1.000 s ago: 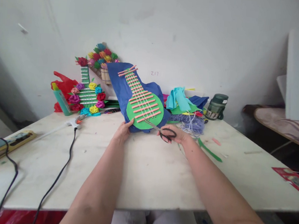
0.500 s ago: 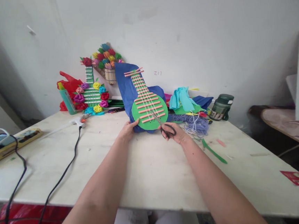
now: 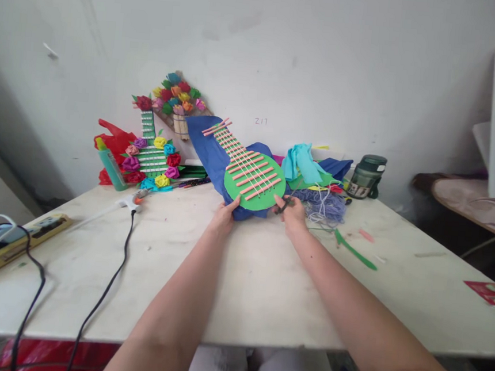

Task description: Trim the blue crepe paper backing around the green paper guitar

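Observation:
A green paper lute (image 3: 254,177) with pink stick frets and white strings is held up, its neck leaning to the upper left. My left hand (image 3: 226,214) is closed on its lower left edge, thumb on the front. At the lower right edge, my right hand (image 3: 292,213) has its thumb on the lute and also holds black-handled scissors (image 3: 284,205); the blades are hidden from view. Behind the lute spreads dark blue paper (image 3: 208,139).
To the left stand a flower-trimmed lute (image 3: 152,157), a glue bottle (image 3: 113,165), a glue gun (image 3: 130,203) with its cord and a power strip (image 3: 40,228). On the right lie purple yarn (image 3: 324,205), a green scrap (image 3: 354,250) and a dark green flask (image 3: 366,175).
The lute has tilted further to the left and its body has shifted right. My left hand has moved right with it. The scissor blades no longer show across the strings.

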Tool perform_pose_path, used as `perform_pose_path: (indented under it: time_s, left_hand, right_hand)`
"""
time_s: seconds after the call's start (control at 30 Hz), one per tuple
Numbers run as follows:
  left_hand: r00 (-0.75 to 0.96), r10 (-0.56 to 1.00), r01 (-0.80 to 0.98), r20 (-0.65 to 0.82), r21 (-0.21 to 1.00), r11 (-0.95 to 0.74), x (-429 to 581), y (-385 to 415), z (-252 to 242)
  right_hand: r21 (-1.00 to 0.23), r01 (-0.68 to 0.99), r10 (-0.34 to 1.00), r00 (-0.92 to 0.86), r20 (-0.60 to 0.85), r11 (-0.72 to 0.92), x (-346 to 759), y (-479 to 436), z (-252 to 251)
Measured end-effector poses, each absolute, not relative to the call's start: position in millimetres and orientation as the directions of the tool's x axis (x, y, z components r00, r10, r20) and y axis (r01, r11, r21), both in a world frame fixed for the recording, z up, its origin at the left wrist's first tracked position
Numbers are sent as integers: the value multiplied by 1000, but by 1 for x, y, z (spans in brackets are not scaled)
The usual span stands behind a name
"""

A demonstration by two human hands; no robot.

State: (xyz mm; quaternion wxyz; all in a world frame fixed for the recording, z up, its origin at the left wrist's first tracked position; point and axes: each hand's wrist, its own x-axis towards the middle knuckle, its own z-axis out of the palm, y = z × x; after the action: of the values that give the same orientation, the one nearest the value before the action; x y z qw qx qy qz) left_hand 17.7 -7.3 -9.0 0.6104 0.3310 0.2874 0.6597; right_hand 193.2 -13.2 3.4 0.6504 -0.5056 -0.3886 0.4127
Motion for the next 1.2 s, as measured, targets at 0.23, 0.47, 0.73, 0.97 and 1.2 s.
perform_pose_path:
  time_s: [0.23, 0.47, 0.73, 0.97, 1.2]
  left_hand:
    - [66, 993, -595, 99, 802, -40, 25, -13, -9]
    - [-75, 997, -455, -28, 890, -9, -8, -4, -3]
    - [-203, 976, -380, 81, 912, -155, -43, 0, -8]
    - [7, 999, -415, 51, 909, -43, -43, -8, -10]
    - [13, 999, -402, 45, 915, -36, -44, -8, -10]
  right_hand:
    - [-948, -165, 905, 379, 195, 273, 197, -13, 5]
    - [-951, -102, 923, 293, 251, 291, 209, -7, 7]
    - [-971, -54, 963, 150, 225, 235, 224, -2, 0]
    - [-972, -30, 968, 106, 229, 233, 232, -4, 2]
    - [-912, 341, 883, 321, 341, 229, 230, -8, 7]
